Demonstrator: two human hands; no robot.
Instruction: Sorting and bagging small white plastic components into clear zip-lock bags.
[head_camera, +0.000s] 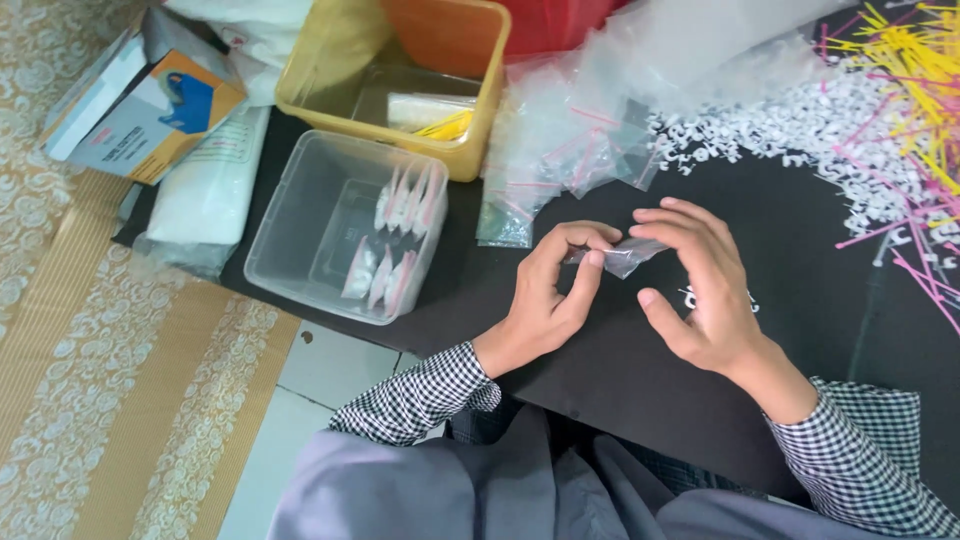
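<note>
A small clear plastic bag (622, 257) is pinched between both my hands above a black mat (600, 380). My left hand (550, 300) grips its left end with thumb and fingers. My right hand (700, 285) holds its right end, fingers curled over the top. A few small white pieces (715, 298) lie on the mat under my right hand.
A clear plastic tub (320, 215) with several filled small bags stands to the left. Behind it sits a yellow bin (480, 140). A heap of empty clear bags (600, 110) lies at the back, with white pieces (800, 125) and yellow and pink sticks (910, 70) at the right.
</note>
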